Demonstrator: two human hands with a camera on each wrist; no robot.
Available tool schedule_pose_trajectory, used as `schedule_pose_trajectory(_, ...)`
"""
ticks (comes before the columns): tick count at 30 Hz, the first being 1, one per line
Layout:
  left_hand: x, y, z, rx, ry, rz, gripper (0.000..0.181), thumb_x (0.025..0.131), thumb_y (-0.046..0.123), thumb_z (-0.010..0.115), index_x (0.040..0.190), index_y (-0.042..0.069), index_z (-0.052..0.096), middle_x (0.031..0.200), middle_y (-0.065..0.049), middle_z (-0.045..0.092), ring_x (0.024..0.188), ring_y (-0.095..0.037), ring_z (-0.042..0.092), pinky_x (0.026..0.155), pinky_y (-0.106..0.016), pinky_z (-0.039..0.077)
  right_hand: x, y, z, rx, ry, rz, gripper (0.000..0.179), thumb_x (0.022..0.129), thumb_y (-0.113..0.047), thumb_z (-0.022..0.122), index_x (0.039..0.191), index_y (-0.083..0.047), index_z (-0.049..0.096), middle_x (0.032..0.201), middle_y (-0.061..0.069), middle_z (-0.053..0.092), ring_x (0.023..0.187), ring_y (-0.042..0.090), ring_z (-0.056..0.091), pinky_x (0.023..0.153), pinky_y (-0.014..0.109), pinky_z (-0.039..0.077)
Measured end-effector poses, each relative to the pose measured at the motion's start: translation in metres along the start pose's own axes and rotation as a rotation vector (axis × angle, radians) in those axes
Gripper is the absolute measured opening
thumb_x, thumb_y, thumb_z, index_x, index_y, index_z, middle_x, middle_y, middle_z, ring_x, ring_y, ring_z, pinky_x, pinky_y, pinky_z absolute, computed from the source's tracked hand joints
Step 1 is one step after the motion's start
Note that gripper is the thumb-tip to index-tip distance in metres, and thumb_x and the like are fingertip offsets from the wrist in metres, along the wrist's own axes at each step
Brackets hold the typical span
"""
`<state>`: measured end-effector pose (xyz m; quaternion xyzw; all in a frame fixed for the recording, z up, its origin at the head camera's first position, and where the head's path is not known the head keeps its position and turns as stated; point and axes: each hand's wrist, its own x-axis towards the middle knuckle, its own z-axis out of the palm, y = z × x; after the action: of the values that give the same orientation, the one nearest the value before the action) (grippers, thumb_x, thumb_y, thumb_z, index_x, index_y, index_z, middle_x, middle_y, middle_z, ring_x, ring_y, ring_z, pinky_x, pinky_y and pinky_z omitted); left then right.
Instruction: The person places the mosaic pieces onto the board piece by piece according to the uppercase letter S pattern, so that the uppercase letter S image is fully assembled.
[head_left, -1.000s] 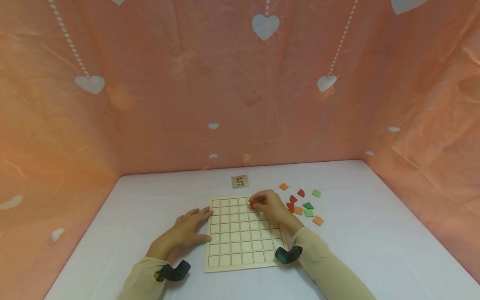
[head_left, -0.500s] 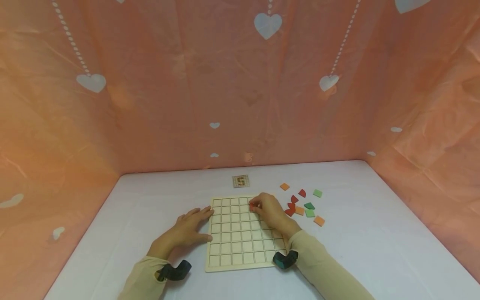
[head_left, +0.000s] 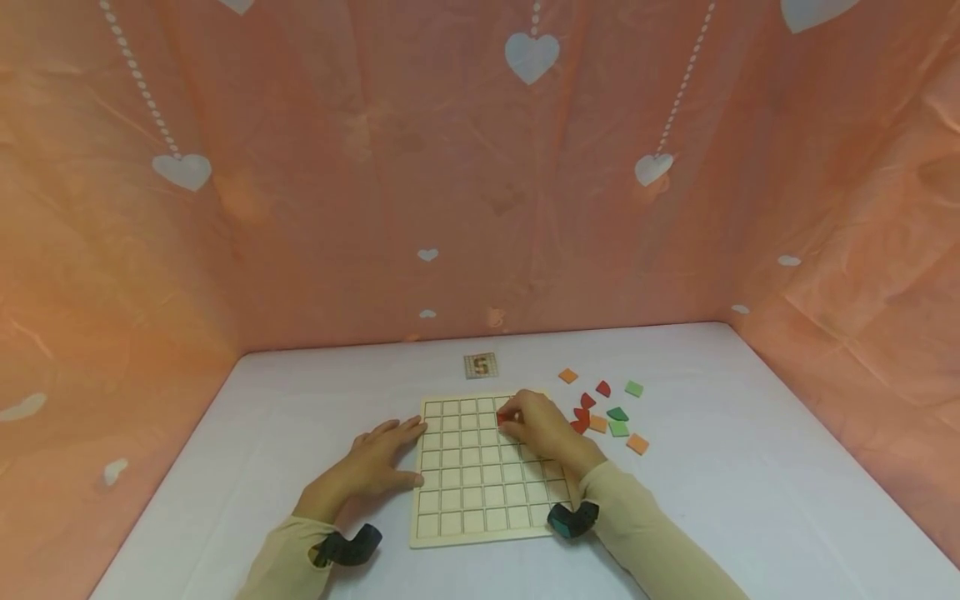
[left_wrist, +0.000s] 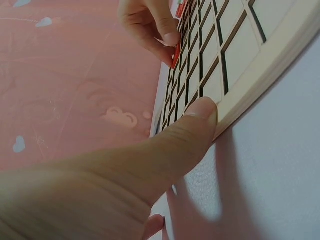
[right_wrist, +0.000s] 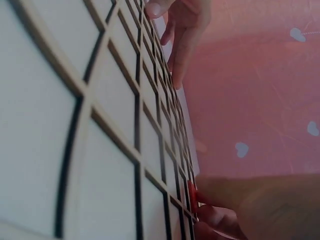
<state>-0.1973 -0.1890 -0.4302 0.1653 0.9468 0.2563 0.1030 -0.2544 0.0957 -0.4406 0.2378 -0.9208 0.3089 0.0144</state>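
Note:
A light wooden grid board (head_left: 471, 475) lies flat on the white table. My left hand (head_left: 375, 460) rests at its left edge, fingers spread; in the left wrist view the thumb (left_wrist: 187, 132) presses on the rim. Over the board's far right part, my right hand (head_left: 546, 427) pinches a small red tile (head_left: 502, 418) between thumb and fingers, low at the grid cells. The right wrist view shows that red tile (right_wrist: 192, 197) at the grid, its outline partly covered by the fingers.
Right of the board lie loose tiles: red quarter-rounds (head_left: 603, 388), orange squares (head_left: 637, 443), light green squares (head_left: 633, 388) and a dark green piece (head_left: 617, 414). A small card (head_left: 481, 365) with a 5-like figure lies behind the board. Pink cloth walls (head_left: 480, 208) enclose the table.
My right hand has shifted slightly down and toward me over the board, still holding the red tile. My left hand stays at the board's edge.

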Motion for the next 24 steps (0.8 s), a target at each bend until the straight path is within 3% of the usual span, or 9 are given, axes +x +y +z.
schedule_pose_trajectory(8, 0.0, 0.002, 0.001, 0.008, 0.003, -0.009, 0.083, 0.082, 0.033, 0.082, 0.152, 0.009, 0.045, 0.163, -0.015, 0.038, 0.15, -0.047, 0.028, 0.119, -0.072, 0.021, 0.0, 0.001, -0.005, 0.026, -0.074, 0.008, 0.024, 0.095, -0.018, 0.07, 0.116, -0.006, 0.074, 0.101, 0.005, 0.073, 0.082, 0.011, 0.056, 0.073, 0.027, 0.05)
schedule_pose_trajectory(16, -0.001, 0.001, 0.001, 0.004, 0.005, -0.002, 0.083, 0.082, 0.033, 0.082, 0.152, 0.008, 0.046, 0.162, -0.015, 0.039, 0.15, -0.048, 0.029, 0.117, -0.073, 0.022, 0.001, 0.004, -0.007, 0.083, -0.091, 0.021, 0.03, 0.096, -0.021, 0.069, 0.121, -0.004, 0.072, 0.101, 0.005, 0.074, 0.082, 0.009, 0.059, 0.073, 0.024, 0.052)
schedule_pose_trajectory(20, 0.0, -0.001, 0.002, 0.006, 0.005, -0.002, 0.082, 0.082, 0.032, 0.082, 0.152, 0.008, 0.045, 0.162, -0.015, 0.039, 0.15, -0.048, 0.029, 0.118, -0.072, 0.021, 0.002, 0.01, -0.014, 0.128, -0.075, 0.029, 0.03, 0.098, -0.023, 0.067, 0.121, -0.004, 0.071, 0.105, 0.008, 0.073, 0.089, 0.015, 0.067, 0.076, 0.027, 0.057)
schedule_pose_trajectory(24, 0.001, -0.002, 0.002, 0.014, 0.009, -0.006, 0.082, 0.083, 0.032, 0.082, 0.152, 0.008, 0.045, 0.162, -0.015, 0.038, 0.151, -0.047, 0.028, 0.119, -0.072, 0.021, 0.003, 0.02, -0.026, 0.174, -0.005, 0.056, 0.034, 0.099, -0.022, 0.064, 0.126, -0.001, 0.068, 0.115, 0.016, 0.071, 0.1, 0.027, 0.068, 0.081, 0.038, 0.06)
